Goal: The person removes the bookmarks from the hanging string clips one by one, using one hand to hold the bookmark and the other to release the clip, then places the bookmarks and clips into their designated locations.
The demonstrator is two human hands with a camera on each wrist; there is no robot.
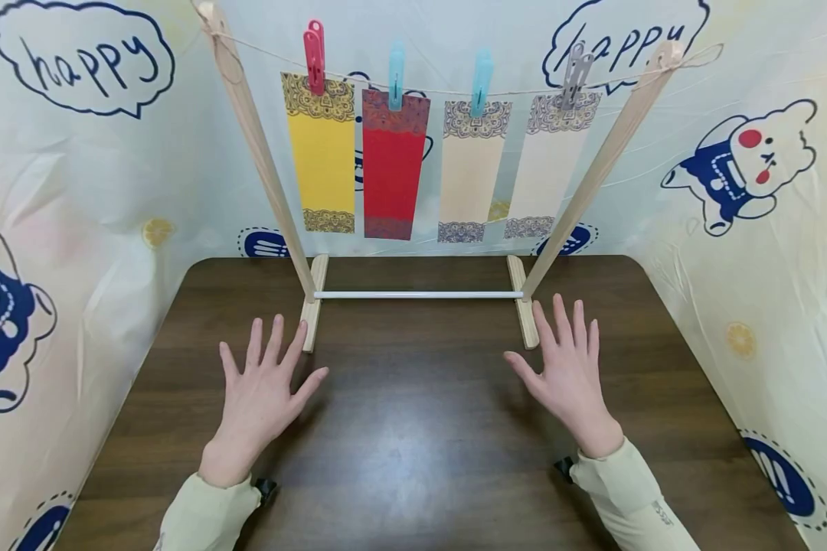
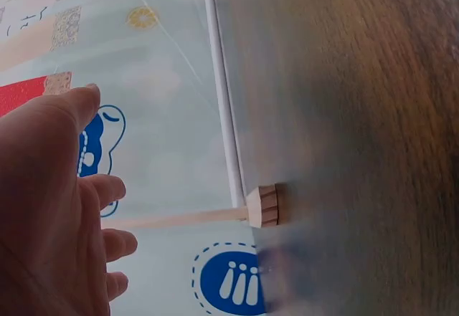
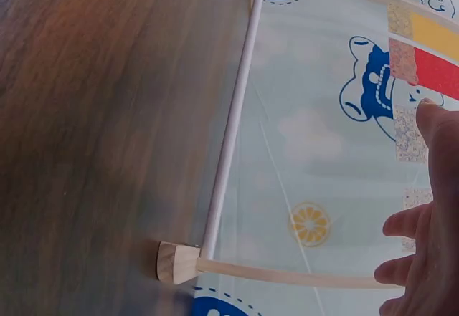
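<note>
- Plainly, the left hand [image 1: 258, 405] and the right hand [image 1: 570, 383] hold nothing, their fingers [image 1: 274, 337] straight and spread over the counter [image 1: 400, 436].
- Just ahead is a wooden stand [image 1: 258, 145], its feet [image 1: 309, 325] joined by a white rod [image 1: 420, 295]; a fingertip catching one might jolt everything hung above.
- Higher up, a yellow card [image 1: 322, 164], red card [image 1: 394, 176], beige card [image 1: 472, 176] and white card [image 1: 547, 172] hang along the string [image 1: 441, 92].
- One red clip [image 1: 314, 57], two blue clips [image 1: 396, 76] and a grey clip [image 1: 576, 75] grip their tops; a shallow bite could drop a card, and a loosened knot [image 1: 664, 70] could sag the string.
</note>
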